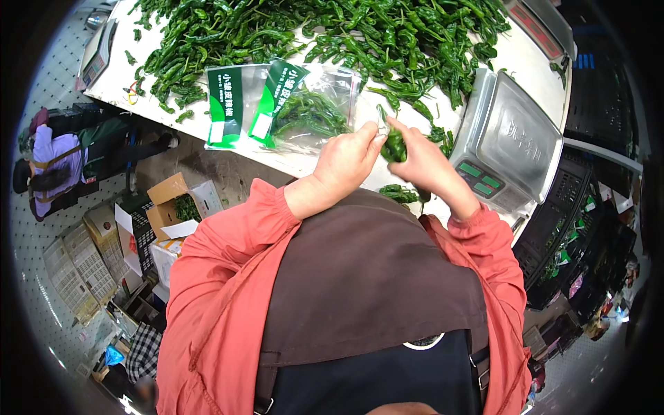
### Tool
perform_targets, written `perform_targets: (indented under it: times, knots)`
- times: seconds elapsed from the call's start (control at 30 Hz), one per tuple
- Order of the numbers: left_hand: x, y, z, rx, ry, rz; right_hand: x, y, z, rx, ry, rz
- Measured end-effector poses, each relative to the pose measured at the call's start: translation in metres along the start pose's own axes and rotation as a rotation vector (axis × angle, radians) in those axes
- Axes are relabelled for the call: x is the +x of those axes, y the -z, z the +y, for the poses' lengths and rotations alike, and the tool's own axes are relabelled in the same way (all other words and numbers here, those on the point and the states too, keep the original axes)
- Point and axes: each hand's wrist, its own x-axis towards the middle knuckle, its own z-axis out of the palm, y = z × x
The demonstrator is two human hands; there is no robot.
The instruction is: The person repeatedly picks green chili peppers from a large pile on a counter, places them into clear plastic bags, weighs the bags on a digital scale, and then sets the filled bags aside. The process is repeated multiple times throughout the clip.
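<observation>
My left hand grips the open edge of a clear plastic bag with a green printed strip; wrinkled green peppers lie inside it. Close to its right, my right hand has its fingers around several green peppers at the bag's mouth. Another printed bag lies flat on the white table at the left, partly under the first. Beyond the bags spreads a large heap of green peppers. A few peppers lie at the table edge near my apron.
A digital scale with a steel pan stands at the right, another at the far left. Black crates with bagged goods are stacked beyond the table's right edge. An open carton stands lower left. Another person is further left.
</observation>
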Motion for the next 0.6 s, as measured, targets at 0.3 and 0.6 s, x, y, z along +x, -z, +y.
perform_targets:
  times: [0.3, 0.6]
  knots:
    - [0.012, 0.019, -0.009, -0.155, 0.171, 0.221, -0.034, -0.008, -0.039, -0.01, 0.229, -0.108]
    - [-0.005, 0.014, -0.009, 0.105, -0.033, 0.001, 0.018, 0.012, 0.01, 1.181, -0.358, -0.41]
